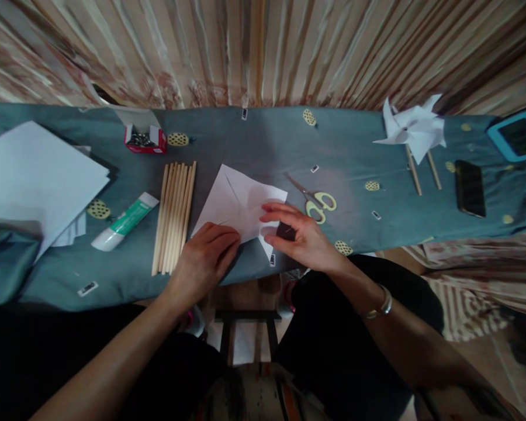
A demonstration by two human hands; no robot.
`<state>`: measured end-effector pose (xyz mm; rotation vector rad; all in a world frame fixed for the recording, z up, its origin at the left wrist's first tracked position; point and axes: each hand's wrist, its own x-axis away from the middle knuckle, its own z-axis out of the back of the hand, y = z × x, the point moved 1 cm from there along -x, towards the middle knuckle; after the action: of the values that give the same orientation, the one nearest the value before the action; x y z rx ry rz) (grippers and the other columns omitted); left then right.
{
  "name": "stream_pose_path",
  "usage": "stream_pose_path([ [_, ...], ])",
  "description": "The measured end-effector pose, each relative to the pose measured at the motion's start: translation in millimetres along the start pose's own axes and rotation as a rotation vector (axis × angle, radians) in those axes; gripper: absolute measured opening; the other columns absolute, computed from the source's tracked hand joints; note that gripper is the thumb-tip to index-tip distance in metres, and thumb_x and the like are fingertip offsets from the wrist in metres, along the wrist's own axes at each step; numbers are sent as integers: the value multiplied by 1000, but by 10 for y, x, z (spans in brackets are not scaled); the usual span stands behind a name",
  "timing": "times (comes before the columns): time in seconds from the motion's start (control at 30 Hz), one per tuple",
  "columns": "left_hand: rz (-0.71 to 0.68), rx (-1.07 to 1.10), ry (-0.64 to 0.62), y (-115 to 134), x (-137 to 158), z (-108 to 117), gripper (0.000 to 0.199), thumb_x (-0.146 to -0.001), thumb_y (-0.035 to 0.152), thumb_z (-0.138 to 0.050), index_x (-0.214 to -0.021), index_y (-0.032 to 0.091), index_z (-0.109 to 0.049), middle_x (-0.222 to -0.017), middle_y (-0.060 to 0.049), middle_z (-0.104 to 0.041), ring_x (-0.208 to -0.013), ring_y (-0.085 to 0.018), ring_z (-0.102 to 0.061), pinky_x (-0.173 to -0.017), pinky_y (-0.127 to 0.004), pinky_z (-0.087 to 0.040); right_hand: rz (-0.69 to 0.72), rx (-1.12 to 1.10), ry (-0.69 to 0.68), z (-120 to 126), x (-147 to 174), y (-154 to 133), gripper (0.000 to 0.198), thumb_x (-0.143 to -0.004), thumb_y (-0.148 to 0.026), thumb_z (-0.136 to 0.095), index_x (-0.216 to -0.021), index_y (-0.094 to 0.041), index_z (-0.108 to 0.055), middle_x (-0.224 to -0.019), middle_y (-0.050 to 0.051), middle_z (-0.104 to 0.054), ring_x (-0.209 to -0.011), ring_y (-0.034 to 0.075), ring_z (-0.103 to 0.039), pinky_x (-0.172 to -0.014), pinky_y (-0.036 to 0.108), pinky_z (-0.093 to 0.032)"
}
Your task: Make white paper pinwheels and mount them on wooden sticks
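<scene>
The white sheet lies near the front edge of a bench covered in grey-blue cloth, with thin lines, cuts or creases, running in from its corners and a narrow triangular flap at its lower right. The left hand rests on the sheet's lower left edge, fingers bent and close together; whether its thumb pinches the paper cannot be told. The right hand is at the sheet's right side, thumb and fingers parted over the paper and not closed on it, a bracelet round its wrist. Just left of the sheet lies a bundle of wooden sticks, and beyond them a green-and-white tube, whose label bears pale print too small to read. To the upper left of the sheet stands an open red box of small shiny pieces, its markings illegible, and well to the left lies a stack of paper. Just right of the sheet are scissors with pale yellow handles, blades pointing up and left. Well to the sheet's right lie a white paper pinwheel, two sticks showing below it, a dark phone and a blue-framed device; no brand can be read on either. Around the sheet the cloth carries yellow spotted motifs and little white printed tags, their lettering too blurred to make out. A striped curtain hangs beyond the sheet.
</scene>
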<state>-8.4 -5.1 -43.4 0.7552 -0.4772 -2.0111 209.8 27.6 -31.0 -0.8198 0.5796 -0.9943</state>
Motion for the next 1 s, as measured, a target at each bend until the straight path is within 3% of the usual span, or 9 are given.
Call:
stream_pose_path([
  [0.17,130,23,15,-26,-4,-9,17,-93,24,-51,-91,18,-68,-95,-6,-69,-86,-17,-66,-81,-30,-56,-77,-154,58,-106,-73,-43,12,-81,-25,-70,-92,-24,-69,-129,7,-61,-127,22,-52,-111,47,-38],
  [0.33,148,50,9,-23,0,-11,16,-93,24,-52,-92,18,-67,-96,-6,-67,-88,-17,-66,-82,-30,-56,-55,-11,155,-177,-103,-108,5,-83,-24,-67,-87,-23,-69,-128,7,-61,-122,24,-55,-108,48,-42],
  [0.57,157,42,32,-3,-28,-2,15,-91,20,-53,-87,16,-67,-102,-8,-63,-89,-17,-65,-81,-29,-55,170,311,195,-247,-5,-178,21,-91,-19,-53,-105,-22,-69,-134,9,-57,-125,26,-51,-106,47,-45],
  [0.73,189,59,3,5,-51,5,17,-91,21,-52,-82,17,-65,-102,-7,-61,-89,-17,-64,-80,-30,-55,188,371,161,-307,51,-143,30,-91,-15,-51,-113,-29,-66,-138,5,-55,-127,27,-49,-106,51,-43],
  [1.0,175,43,-3,-12,-63,2,15,-91,21,-52,-83,16,-64,-102,-8,-61,-91,-18,-64,-81,-30,-55,240,452,176,-351,83,-89,32,-90,-11,-48,-113,-23,-66,-135,10,-57,-126,26,-50,-102,47,-47],
])
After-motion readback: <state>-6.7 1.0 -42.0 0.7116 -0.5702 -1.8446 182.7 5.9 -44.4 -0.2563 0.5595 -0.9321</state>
